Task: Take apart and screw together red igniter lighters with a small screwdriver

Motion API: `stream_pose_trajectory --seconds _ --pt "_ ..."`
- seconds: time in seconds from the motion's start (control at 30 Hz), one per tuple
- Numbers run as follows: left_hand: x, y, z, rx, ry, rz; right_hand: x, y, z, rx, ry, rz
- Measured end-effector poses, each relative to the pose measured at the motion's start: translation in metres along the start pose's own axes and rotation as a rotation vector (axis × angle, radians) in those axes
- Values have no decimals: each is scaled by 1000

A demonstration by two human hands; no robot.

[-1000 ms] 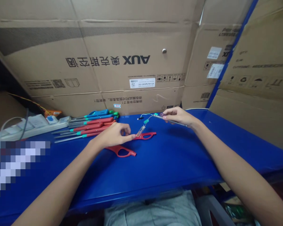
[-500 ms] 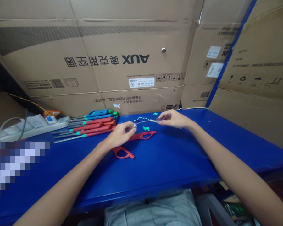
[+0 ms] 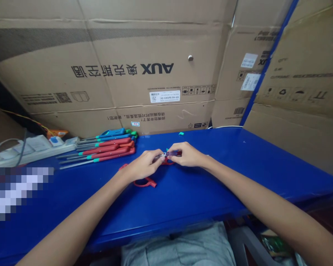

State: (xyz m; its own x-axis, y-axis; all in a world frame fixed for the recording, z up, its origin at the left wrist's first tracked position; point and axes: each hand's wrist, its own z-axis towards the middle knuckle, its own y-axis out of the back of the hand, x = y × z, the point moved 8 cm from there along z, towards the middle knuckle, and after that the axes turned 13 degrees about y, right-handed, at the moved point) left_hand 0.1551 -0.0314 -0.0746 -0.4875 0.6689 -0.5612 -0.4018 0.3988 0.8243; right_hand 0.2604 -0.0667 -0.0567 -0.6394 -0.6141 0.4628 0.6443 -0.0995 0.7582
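Observation:
My left hand and my right hand meet over the table, fingers closed. The right fingers pinch a small purple see-through piece. Its left end reaches the left fingertips, which pinch a small clear, shiny part; the fingers hide most of both. Under the hands lie two red plastic shell halves. One, a red half with a finger loop, is partly covered by my left hand. The other red half shows only in a small stretch below the fingertips.
Several long-necked lighters with red, blue and green handles lie stacked at the back left. Beyond them is a white power strip with plugs and cables. A small green piece lies on the blue table. Cardboard walls enclose the back.
My hands have come together, the right moving left and down and the left slightly forward. The thin tube and wire that showed between them are now hidden.

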Motion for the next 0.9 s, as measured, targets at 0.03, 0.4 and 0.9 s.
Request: stream_pose_trajectory --seconds 0.03,0.4,0.9 --pt "-1 0 0 2 -12 8 1 -1 0 5 8 8" --pt "-4 -3 -2 -70 -50 162 1 -11 -1 -29 28 5" --pt "25 25 4 -250 186 140 -28 15 -3 -153 -169 1"
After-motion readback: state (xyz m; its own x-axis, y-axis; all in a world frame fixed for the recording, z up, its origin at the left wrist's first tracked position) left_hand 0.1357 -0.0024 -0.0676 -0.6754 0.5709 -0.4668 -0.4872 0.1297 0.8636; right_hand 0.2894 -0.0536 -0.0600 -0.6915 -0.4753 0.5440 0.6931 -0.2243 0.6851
